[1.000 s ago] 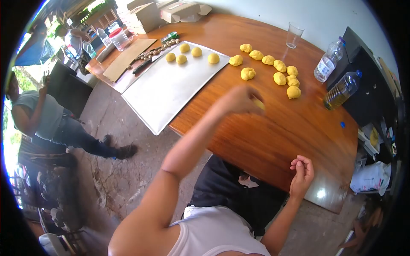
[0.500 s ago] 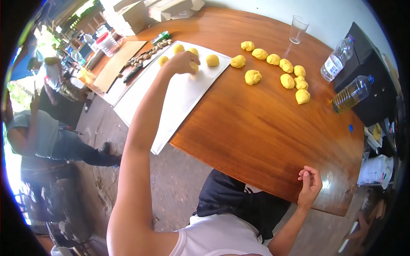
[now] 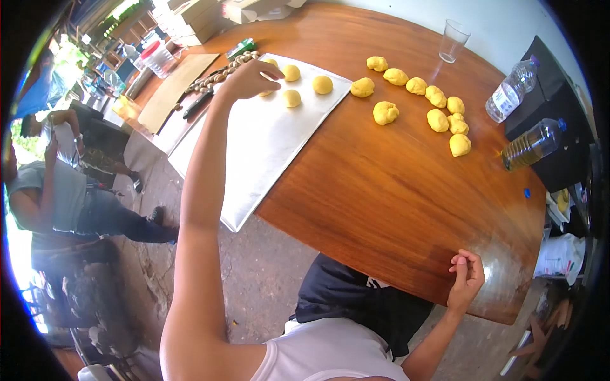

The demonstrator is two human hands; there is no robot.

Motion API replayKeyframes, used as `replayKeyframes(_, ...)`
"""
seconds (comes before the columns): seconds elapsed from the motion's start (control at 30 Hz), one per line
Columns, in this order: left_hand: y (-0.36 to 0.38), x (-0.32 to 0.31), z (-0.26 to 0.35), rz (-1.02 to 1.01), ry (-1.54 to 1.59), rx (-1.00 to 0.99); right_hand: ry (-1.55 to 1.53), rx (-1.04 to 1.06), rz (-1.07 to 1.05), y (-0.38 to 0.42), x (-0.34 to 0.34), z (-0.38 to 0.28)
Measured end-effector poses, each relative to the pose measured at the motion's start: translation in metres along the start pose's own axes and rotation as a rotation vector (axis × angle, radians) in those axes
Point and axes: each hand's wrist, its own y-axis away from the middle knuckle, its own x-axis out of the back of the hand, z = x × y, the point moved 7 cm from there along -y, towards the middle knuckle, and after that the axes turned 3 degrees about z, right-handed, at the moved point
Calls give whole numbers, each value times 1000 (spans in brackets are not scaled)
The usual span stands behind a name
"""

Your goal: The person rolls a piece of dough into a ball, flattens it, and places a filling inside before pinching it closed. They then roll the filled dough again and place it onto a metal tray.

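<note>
The left hand (image 3: 249,79) hovers over the tray (image 3: 254,152) with fingers loosely spread and empty, just beside a dough ball (image 3: 291,98) lying on the tray, while the right hand (image 3: 467,276) rests at the table (image 3: 381,184) edge, fingers curled, holding nothing visible.

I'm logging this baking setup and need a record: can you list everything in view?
dough balls on tray: about five, yellow, far end of tray
loose dough balls: nine, yellow, on table right of tray
tray: one, grey, table's left edge
table: one, brown wood
cup: one, clear, far side
bottles: two, clear plastic, right edge
knife: one, dark, left of tray
people: two, left background
left hand: open, over tray's far end
right hand: loosely curled, table's near edge
</note>
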Motion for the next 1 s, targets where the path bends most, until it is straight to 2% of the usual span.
replayKeyframes(0.1,1,-14,4,-49,-91,90,31,-6,25,0,1,0)
replayKeyframes(0.13,2,-19,4,-87,-19,149,27,-5,25,0,0,0)
replayKeyframes(0.23,-1,-32,8,-29,-173,33,26,0,31,1,-1,-5)
replayKeyframes(0.3,-6,-44,0,-52,-175,50,23,5,27,0,-1,-6)
replayKeyframes(0.37,-6,-54,3,-63,-240,-35,17,11,21,0,-1,-4)
replayKeyframes(0.4,-5,-59,1,-91,-225,25,16,14,21,0,-1,-4)
replayKeyframes(0.63,3,-62,11,-6,-278,-26,-11,9,28,1,-2,-5)
replayKeyframes(0.73,5,-62,3,-31,-218,34,-20,9,20,1,-2,-5)
replayKeyframes(0.8,20,-48,30,195,-268,-143,-16,2,28,1,0,-4)
replayKeyframes(0.83,26,-45,39,183,-201,-76,-39,2,20,1,-1,-3)
replayKeyframes(0.9,39,-43,76,176,-161,-114,-53,0,25,2,-1,0)
replayKeyframes(1.0,43,-72,117,9,-69,-224,-96,5,-2,1,-4,-4)
